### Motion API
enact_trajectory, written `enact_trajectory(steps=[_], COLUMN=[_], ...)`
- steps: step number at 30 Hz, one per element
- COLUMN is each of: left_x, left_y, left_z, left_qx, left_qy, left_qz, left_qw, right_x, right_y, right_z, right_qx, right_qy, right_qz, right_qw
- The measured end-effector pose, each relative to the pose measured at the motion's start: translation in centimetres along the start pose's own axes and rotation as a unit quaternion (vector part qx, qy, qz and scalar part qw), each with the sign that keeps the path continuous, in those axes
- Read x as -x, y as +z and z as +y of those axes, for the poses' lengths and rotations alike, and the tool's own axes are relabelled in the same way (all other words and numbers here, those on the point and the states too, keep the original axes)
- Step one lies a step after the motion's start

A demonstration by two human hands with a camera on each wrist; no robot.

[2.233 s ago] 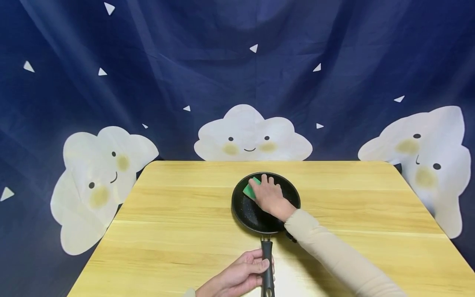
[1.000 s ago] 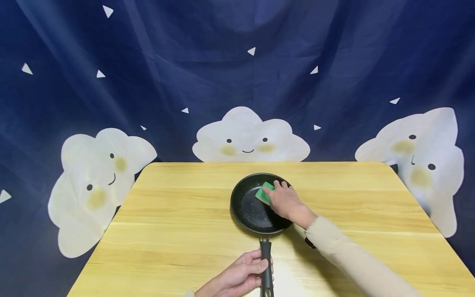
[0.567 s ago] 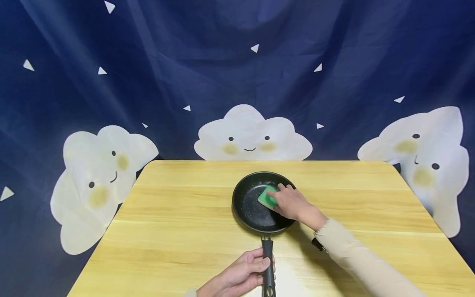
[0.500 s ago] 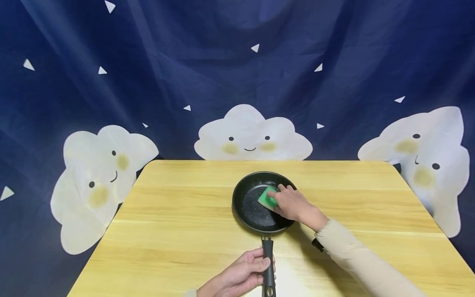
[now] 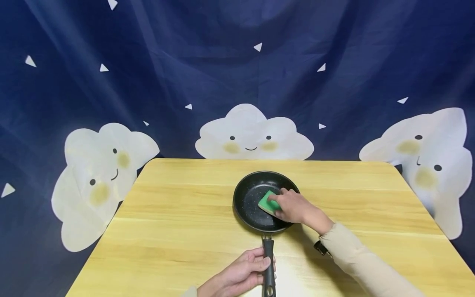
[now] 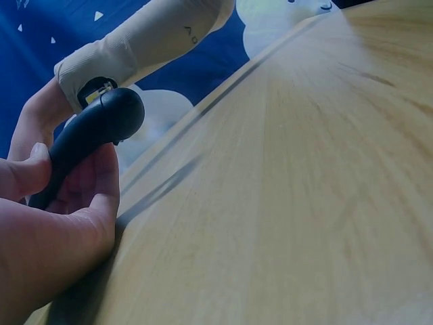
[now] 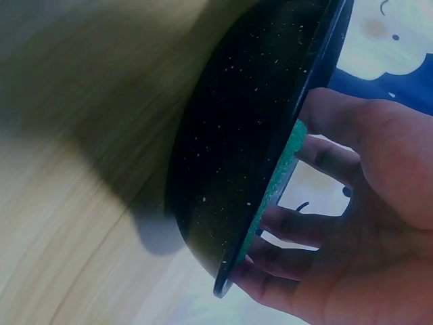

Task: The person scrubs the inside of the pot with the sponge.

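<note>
A black speckled frying pan (image 5: 246,206) is over the wooden table, its handle (image 5: 269,266) pointing toward me. My left hand (image 5: 243,272) grips that handle, thumb on top and fingers behind; the left wrist view shows the rounded handle end (image 6: 122,115) sticking out past the hand (image 6: 64,230). Inside the pan, right of its middle, my right hand (image 5: 297,207) holds a green sponge (image 5: 267,202) with a pale lower layer. From the right wrist, the fingers of the hand (image 7: 352,189) spread along the sponge (image 7: 279,169), partly hidden behind the pan's rim (image 7: 298,101).
A light wooden table (image 5: 178,222) spans the lower view. Behind it hangs a dark blue curtain (image 5: 222,74) printed with white clouds and small triangles. A dark wrist device (image 5: 321,248) sits at the right sleeve (image 5: 356,255).
The sponge and right hand have moved from the pan's far left part to the right, then slightly nearer to me. The left hand has kept its grip on the handle.
</note>
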State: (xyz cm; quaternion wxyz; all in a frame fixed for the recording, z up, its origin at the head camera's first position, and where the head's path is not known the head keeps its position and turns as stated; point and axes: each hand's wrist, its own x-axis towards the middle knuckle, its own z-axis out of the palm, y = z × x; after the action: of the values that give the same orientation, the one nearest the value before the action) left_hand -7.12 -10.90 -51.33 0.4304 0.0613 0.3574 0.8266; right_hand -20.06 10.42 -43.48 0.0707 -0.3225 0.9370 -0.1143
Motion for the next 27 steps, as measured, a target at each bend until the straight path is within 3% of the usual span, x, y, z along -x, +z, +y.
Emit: enact_trajectory(steps=[7, 15, 27], left_x=[-0.01, 0.03, -0.04], left_y=[0.04, 0.0, -0.2], left_z=[-0.07, -0.2, -0.16], left_qx=[0.006, 0.015, 0.005], left_qy=[-0.004, -0.004, -0.002], left_qz=[0.0, -0.007, -0.008], left_qw=[1.0, 0.9999, 1.0], right_x=[0.35, 0.56, 0.56], right_y=[-0.04, 0.12, 0.47], right_z=[-0.07, -0.22, -0.48], right_qx=[-0.042, -0.079, -0.154], right_qy=[-0.028, -0.022, -0.06], right_qz=[0.002, -0.012, -0.025], right_qw=[0.9987, 0.9966, 0.9859])
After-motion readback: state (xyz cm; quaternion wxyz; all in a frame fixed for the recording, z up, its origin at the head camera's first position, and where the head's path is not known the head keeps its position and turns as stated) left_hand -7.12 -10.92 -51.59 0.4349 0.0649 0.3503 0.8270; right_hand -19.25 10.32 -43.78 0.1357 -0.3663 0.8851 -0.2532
